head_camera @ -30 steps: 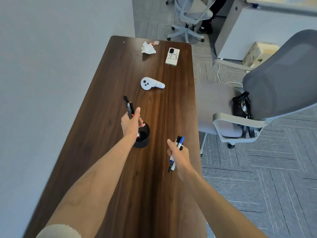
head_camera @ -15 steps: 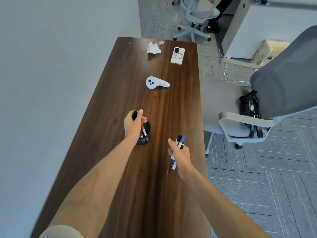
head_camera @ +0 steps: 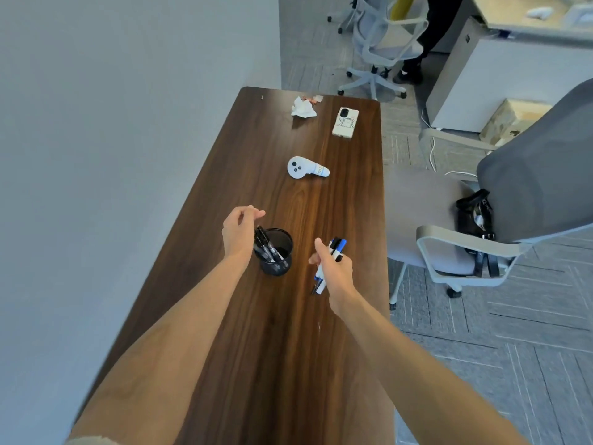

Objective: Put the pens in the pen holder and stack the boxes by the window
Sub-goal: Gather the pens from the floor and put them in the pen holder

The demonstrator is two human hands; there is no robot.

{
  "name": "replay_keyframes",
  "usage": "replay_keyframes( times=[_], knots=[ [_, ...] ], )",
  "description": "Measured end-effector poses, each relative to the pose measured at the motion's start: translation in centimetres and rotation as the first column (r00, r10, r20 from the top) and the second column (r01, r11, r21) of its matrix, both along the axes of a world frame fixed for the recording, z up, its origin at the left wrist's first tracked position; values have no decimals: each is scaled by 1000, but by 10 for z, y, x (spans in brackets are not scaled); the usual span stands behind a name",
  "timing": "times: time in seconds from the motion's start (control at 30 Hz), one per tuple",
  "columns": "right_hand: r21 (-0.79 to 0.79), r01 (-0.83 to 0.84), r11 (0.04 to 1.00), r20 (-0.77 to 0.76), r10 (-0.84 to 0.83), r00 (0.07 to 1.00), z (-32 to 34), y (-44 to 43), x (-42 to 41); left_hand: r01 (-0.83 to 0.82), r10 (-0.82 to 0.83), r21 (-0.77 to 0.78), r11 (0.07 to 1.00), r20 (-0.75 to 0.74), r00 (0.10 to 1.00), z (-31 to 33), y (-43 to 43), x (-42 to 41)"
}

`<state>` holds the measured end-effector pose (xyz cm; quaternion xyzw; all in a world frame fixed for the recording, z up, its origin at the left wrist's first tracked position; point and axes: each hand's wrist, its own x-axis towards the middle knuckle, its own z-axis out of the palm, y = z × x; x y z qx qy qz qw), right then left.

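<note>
Walnut-dark wood makes up the long desk (head_camera: pixel 288 348), pushed against a pale wall so that only its right side is open, where a grey office chair (head_camera: pixel 513 200) stands with a black bag (head_camera: pixel 475 213) on its seat. A second chair (head_camera: pixel 382 43) stands further off on the carpet. No boxes lie on the desk; a cardboard box (head_camera: pixel 510 120) sits on the floor behind the grey chair, and I cannot tell whether it is one of those to stack, nor where the window is.

Three stray things lie on the far half, well apart from the work: one white controller (head_camera: pixel 306 168), one phone (head_camera: pixel 345 122) in a pale case, one crumpled tissue (head_camera: pixel 303 108).

One black mesh pen holder (head_camera: pixel 275 252) stands upright near the middle, within easy reach of both arms. Inside it dark pens (head_camera: pixel 267 247) lean against the left wall, two or three; the exact count is hard to read.

The left hand (head_camera: pixel 239 234) hangs just beside the holder's left rim, fingers loosely curled and part open, gripping nothing, which suits a hand that has let its load drop in. The right hand (head_camera: pixel 333 268) is closed around a bundle of markers (head_camera: pixel 332 256), apparently three, caps up, one blue cap and a dark one showing. It waits just right of the holder, probably so the bundle can go in next.
</note>
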<state>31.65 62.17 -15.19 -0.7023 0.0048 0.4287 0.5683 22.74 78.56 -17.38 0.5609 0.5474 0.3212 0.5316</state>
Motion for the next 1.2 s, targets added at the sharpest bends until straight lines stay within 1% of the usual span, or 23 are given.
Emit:
replay_keyframes(
  times=[0.13, 0.23, 0.43, 0.63, 0.8, 1.03, 1.2],
  knots=[
    [46, 50, 998, 42, -51, 998, 16, 38, 1, -52, 59, -57, 997, 118, 991, 5, 3, -23],
    [70, 73, 995, 66, -77, 995, 19, 64, -2, -64, 80, -113, 992, 147, 986, 5, 1, -37],
    [35, 6, 999, 211, -13, 977, 7, 92, -7, -14, 26, -122, 992, 93, 995, -1, 3, -57],
    [-16, -13, 1000, 285, 17, 958, -3, 111, -12, -5, 15, -128, 992, 84, 996, -4, 10, -70],
    [-104, -121, 987, 357, 151, 922, -17, 115, -18, -14, 20, -131, 991, 44, 999, -8, 12, -80],
    [-236, -152, 960, 405, 240, 882, -31, 112, -13, -50, 54, -101, 994, 37, 998, -7, 12, -86],
    [-247, -194, 949, 416, 285, 864, -30, 113, -7, -47, 50, -99, 994, 24, 998, -6, 11, -89]
  ],
)
